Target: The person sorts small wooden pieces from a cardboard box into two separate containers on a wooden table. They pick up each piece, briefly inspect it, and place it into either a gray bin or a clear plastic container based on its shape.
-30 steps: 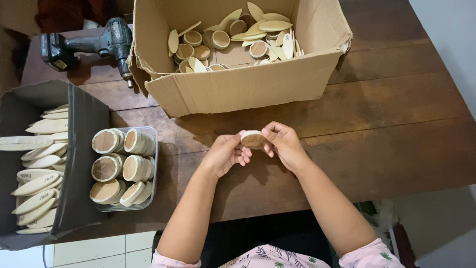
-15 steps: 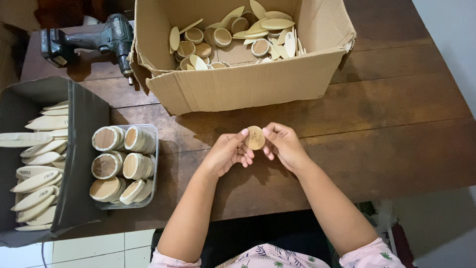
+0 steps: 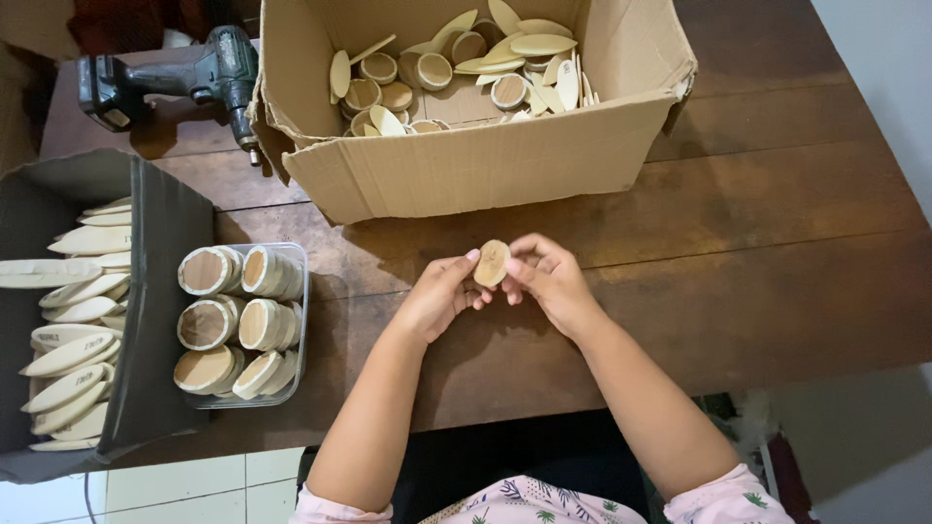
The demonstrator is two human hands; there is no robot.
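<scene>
As both hands met above the bench, the left hand and right hand pinched a small round wooden disc by its rim, face up. It appeared light, stiff and smooth, best gripped at opposite edges. Similar pieces filled the clear tray and the cardboard box.

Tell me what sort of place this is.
Probably a small home craft workshop. A cardboard box holds loose wooden rounds and leaf-shaped pieces, a clear tray holds sorted rounds, and a cordless drill lies on the wooden table.
</scene>
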